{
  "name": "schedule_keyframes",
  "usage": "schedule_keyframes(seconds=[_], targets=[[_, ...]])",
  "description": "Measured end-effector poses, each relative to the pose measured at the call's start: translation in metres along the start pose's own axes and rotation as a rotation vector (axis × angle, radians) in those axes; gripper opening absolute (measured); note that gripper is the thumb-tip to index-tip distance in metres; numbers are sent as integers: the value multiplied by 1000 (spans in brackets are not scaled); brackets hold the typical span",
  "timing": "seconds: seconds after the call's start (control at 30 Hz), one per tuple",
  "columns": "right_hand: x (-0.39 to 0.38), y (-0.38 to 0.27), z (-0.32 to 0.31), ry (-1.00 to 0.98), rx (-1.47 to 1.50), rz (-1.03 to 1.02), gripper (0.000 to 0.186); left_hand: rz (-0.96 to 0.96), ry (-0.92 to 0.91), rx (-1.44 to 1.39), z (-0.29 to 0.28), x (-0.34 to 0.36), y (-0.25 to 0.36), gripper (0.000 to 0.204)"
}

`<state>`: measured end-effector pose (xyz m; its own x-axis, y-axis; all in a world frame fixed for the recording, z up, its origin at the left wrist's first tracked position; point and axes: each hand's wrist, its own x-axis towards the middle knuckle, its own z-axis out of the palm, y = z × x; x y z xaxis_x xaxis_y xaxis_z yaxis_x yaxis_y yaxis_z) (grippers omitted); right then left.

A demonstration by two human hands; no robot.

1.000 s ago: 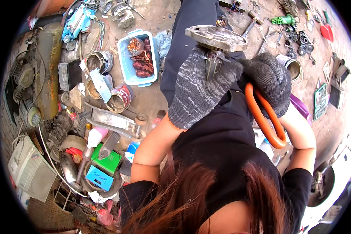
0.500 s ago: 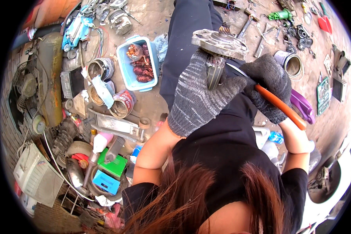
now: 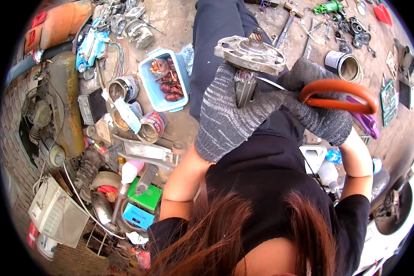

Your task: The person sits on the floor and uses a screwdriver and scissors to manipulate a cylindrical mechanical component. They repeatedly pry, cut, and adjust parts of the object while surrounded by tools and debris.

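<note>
L grip (image 3: 230,115), grey knit glove, clamped on ribbed metal motor rotor w/ round flange (image 3: 250,57); R grip (image 3: 319,110) clamped on orange-handled scissors (image 3: 338,94) just beside it.

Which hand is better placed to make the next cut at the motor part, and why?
Probably the right hand: it grips the orange-handled scissors, aimed at the motor part. The left hand is wrapped around that part, steadying it.

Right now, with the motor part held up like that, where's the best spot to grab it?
Around the narrow ribbed body just under the wide round end plate, coming from the side. The left hand already wraps it there; the plate overhangs like a lip, likely stopping slip. The right hand holds orange-handled scissors close by.
</note>
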<state>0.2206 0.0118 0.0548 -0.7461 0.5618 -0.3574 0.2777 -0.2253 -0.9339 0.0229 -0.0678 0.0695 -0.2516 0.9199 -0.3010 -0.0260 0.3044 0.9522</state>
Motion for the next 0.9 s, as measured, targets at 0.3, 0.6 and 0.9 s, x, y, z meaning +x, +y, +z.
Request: schedule_keyframes(seconds=[0.3,0.6,0.9], targets=[[23,-20,0,101,-465,-190,30,67,28,30,4,0,-2,52],[27,-40,0,-18,-222,119,28,52,-59,6,0,0,-3,44],[32,-39,5,-6,-104,227,23,182,-24,42,-1,0,-6,35]])
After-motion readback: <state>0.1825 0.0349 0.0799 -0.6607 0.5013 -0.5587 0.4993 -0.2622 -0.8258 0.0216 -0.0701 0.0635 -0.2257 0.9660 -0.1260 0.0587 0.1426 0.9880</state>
